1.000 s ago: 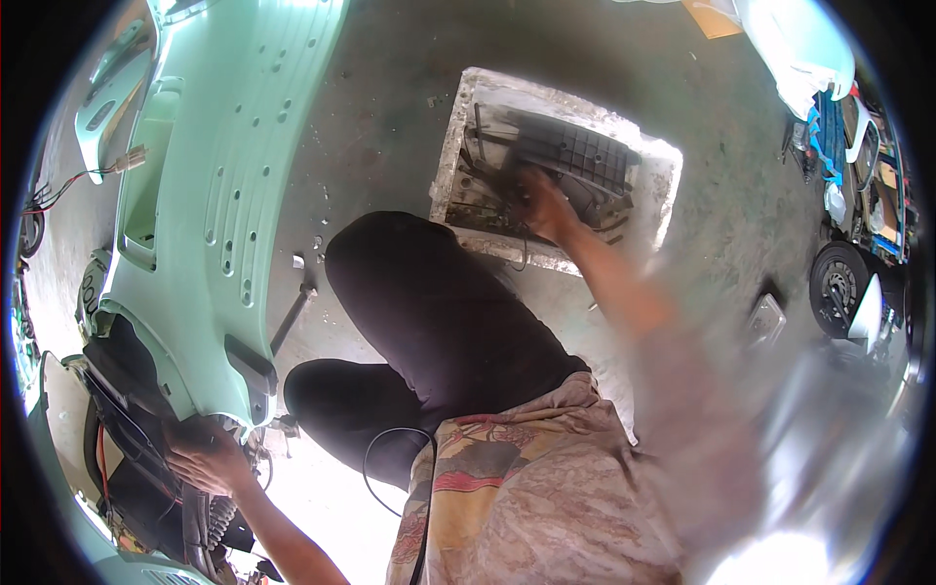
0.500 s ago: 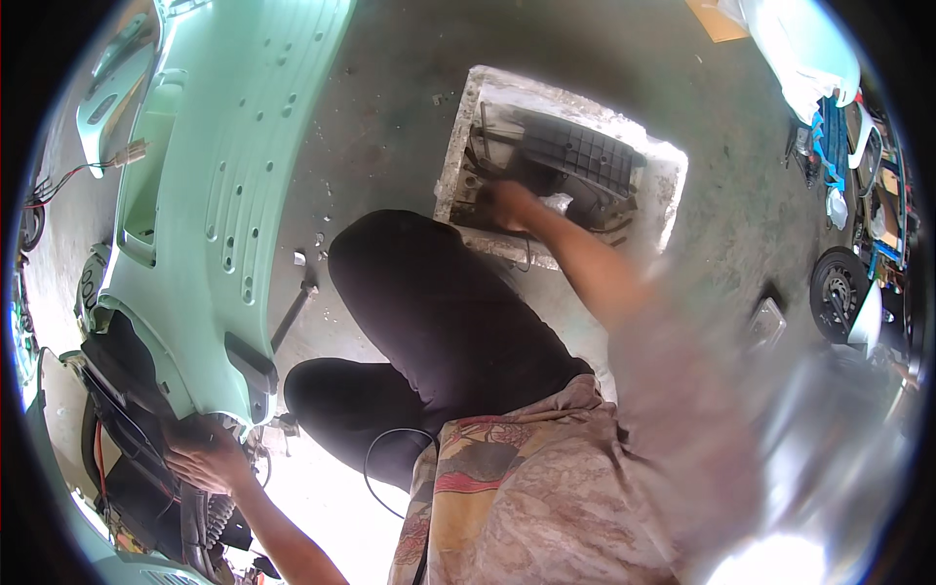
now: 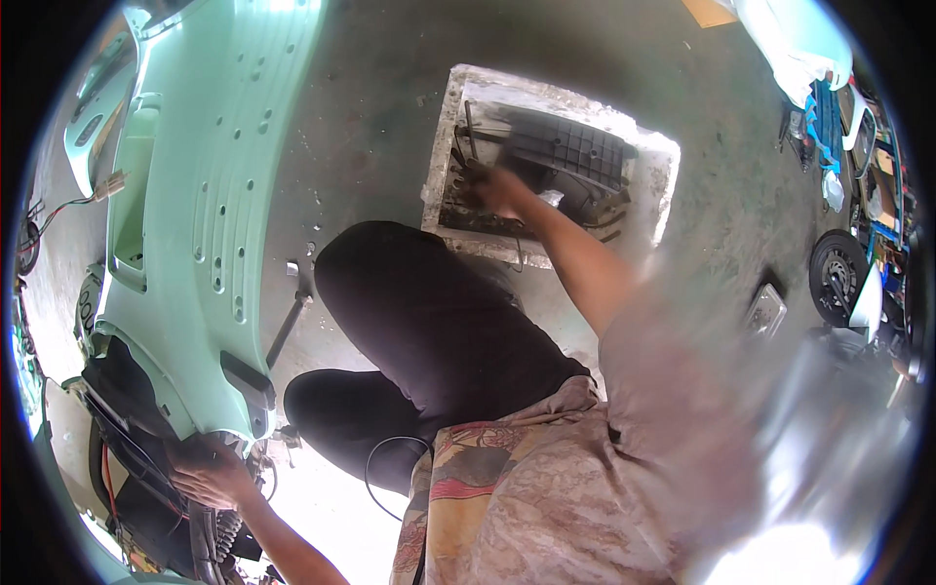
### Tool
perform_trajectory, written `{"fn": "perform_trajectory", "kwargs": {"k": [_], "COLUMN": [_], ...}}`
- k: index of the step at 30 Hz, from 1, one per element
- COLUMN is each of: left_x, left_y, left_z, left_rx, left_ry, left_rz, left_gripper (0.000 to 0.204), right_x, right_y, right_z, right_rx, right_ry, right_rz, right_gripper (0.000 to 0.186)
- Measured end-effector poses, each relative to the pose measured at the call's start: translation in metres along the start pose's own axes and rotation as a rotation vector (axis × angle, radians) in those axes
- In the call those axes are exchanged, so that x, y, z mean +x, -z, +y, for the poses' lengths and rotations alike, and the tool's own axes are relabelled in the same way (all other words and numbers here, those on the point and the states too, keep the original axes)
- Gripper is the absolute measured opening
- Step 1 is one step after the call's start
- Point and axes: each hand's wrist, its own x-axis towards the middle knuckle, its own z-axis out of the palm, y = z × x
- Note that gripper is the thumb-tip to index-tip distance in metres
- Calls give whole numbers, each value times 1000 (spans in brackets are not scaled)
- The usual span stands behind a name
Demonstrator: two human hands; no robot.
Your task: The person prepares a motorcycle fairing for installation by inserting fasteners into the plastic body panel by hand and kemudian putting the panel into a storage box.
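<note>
At the lower left, my left hand (image 3: 210, 473) rests on dark parts under the end of a mint-green scooter body (image 3: 185, 341). Its fingers are stretched out and lie over them, and a ribbed black hose (image 3: 226, 531) runs just below. My right hand (image 3: 499, 192) reaches into a worn white foam box (image 3: 668, 195) on the floor. Its fingers curl among dark, thin tools or parts at the box's left side; what they hold is not clear. A grey gridded plastic piece (image 3: 570, 151) lies in the box beside that hand.
A dark bar (image 3: 290, 330) stands out between the scooter body and my knee. A loose wire connector (image 3: 109, 185) sticks out at the left. To the right are a small metal tray (image 3: 767, 310), a wheel (image 3: 838, 278) and shelves with parts. Cardboard (image 3: 710, 12) lies at the top right.
My right hand has shifted slightly within the foam box and is less blurred. My left hand stays on the scooter parts. The whole view has moved a little.
</note>
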Motion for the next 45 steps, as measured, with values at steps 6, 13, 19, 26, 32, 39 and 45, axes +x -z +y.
{"fn": "perform_trajectory", "kwargs": {"k": [6,13,19,26,32,39,45], "left_x": [9,5,6,3,2,-24,9], "left_y": [2,1,6,3,-3,-17,7], "left_z": [3,2,4,3,1,-11,19], "left_rx": [-20,-15,-41,4,27,93,-143], "left_ry": [-54,-22,-26,-59,33,65,136], "left_rz": [76,42,39,110,-74,-80,-188], "left_gripper": [56,56,56,58,62,71,67], "right_x": [3,-9,-17,-26,-12,-9,-43], "right_y": [-38,-38,-23,-16,-32,-34,-19], "right_z": [18,9,22,13,9,-13,-28], "right_rx": [-185,-132,-455,-563,-579,-1039,-403], "right_ry": [170,143,-114,-85,1,136,342], "right_rz": [6,443,-172,-108,-87,-221,98], "right_gripper": [33,35,31,33,36,38,30]}}
